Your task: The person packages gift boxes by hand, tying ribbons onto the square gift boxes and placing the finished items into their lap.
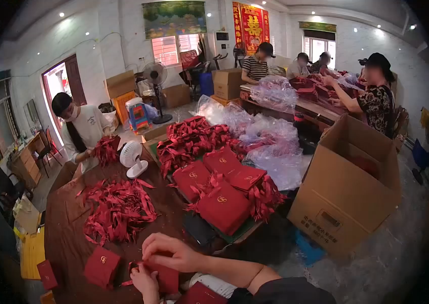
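My right hand (171, 252) reaches in from the right, its bent fingers closed at the top edge of a small red gift bag (168, 279). Below it, my left hand (144, 279) grips the left side of that same bag, close to a bit of red ribbon. The exact fingertip contact is partly hidden. Just left lies a red bag with a gold emblem (102, 267), and a smaller red piece (47, 274) lies at the table edge. Another red bag (201, 294) is partly seen near my forearm. A tangled heap of red ribbons (118, 210) lies farther up the brown table.
Stacked red bags (223, 206) and a larger ribbon pile (194, 142) stand ahead beside clear plastic bags (270, 147). A white fan (132, 158) stands on the table (67, 213). An open carton (346, 197) is at right. Co-workers handle red items at left and behind.
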Demonstrator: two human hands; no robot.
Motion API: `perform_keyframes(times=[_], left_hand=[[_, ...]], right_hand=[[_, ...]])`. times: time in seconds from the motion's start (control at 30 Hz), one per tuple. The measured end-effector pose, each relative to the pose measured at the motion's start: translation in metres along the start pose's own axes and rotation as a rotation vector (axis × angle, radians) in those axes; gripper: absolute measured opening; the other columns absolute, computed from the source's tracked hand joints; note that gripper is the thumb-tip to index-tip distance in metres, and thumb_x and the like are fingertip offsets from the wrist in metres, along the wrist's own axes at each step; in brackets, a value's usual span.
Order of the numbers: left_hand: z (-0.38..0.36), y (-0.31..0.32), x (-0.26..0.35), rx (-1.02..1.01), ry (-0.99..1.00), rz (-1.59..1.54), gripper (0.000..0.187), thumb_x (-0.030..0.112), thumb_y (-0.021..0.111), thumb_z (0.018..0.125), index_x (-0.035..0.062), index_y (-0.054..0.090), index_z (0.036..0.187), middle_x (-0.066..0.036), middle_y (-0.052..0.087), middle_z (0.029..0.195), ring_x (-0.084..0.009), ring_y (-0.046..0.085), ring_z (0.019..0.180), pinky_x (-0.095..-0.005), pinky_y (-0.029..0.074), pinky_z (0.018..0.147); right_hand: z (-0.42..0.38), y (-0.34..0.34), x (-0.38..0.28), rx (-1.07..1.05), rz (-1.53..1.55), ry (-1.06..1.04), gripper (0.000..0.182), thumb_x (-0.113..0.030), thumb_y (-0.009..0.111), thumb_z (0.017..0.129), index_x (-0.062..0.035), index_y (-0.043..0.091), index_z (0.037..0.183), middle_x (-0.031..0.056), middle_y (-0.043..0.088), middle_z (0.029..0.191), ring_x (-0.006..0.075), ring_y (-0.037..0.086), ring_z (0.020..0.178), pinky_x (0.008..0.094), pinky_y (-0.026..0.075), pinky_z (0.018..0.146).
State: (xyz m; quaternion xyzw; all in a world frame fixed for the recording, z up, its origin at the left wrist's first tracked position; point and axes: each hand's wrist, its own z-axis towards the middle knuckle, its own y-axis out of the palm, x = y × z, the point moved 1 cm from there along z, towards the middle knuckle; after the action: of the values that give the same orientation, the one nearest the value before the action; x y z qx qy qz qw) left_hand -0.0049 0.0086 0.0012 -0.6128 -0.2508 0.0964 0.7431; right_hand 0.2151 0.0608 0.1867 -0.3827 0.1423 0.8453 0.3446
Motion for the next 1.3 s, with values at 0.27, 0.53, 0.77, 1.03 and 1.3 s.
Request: perform_keyframes(times=[0.27,0.53,0.77,1.03,1.3], left_hand=[[-0.021,-0.016,0.008,0.26,0.015,0.051,0.059,0.018,0.088,0.065,0.0021,0.059,0.113,-0.019,0.06,0.113,-0.0402,0.056,0.106,-0.0472,0.048,0.092],[-0.006,-0.035,-0.012,-0.061,-0.091,-0.622,0.039,0.024,0.08,0.082,-0.0005,0.07,0.111,-0.018,0.073,0.104,-0.0292,0.07,0.096,-0.0379,0.053,0.082],[-0.024,-0.002,-0.026,-0.091,-0.176,-0.911,0.038,0.015,0.076,0.086,-0.004,0.069,0.118,-0.014,0.074,0.109,-0.0188,0.069,0.099,-0.0311,0.053,0.086],[-0.029,0.014,-0.019,0.03,-0.131,-1.08,0.036,0.014,0.075,0.085,-0.0038,0.07,0.116,-0.017,0.073,0.108,-0.0219,0.07,0.1,-0.0318,0.053,0.088],[-0.042,0.009,-0.006,0.21,-0.051,-0.929,0.034,0.012,0.074,0.085,-0.0005,0.071,0.116,-0.018,0.072,0.104,-0.0237,0.07,0.095,-0.032,0.053,0.085]], right_hand=[[-0.086,0.065,0.179,0.201,-0.428,0.41,0.017,-0.016,0.065,0.09,-0.0041,0.07,0.101,0.0146,0.069,0.098,0.0317,0.067,0.095,0.0404,0.053,0.085],[-0.071,0.049,0.187,0.211,-0.508,0.394,0.014,-0.015,0.069,0.089,-0.004,0.07,0.097,0.0154,0.068,0.096,0.0333,0.067,0.089,0.0402,0.054,0.075],[-0.071,0.057,0.172,0.185,-0.665,0.292,0.011,-0.016,0.073,0.086,-0.0056,0.07,0.091,0.0109,0.066,0.087,0.0298,0.066,0.078,0.0391,0.053,0.068],[-0.071,0.062,0.164,0.144,-0.81,0.145,0.009,-0.01,0.072,0.084,-0.0054,0.065,0.088,0.0096,0.064,0.086,0.0298,0.065,0.081,0.0411,0.053,0.071],[-0.079,0.065,0.167,0.115,-0.759,0.124,0.009,-0.009,0.069,0.087,-0.004,0.063,0.092,0.0111,0.062,0.088,0.0328,0.063,0.084,0.0433,0.052,0.071]])
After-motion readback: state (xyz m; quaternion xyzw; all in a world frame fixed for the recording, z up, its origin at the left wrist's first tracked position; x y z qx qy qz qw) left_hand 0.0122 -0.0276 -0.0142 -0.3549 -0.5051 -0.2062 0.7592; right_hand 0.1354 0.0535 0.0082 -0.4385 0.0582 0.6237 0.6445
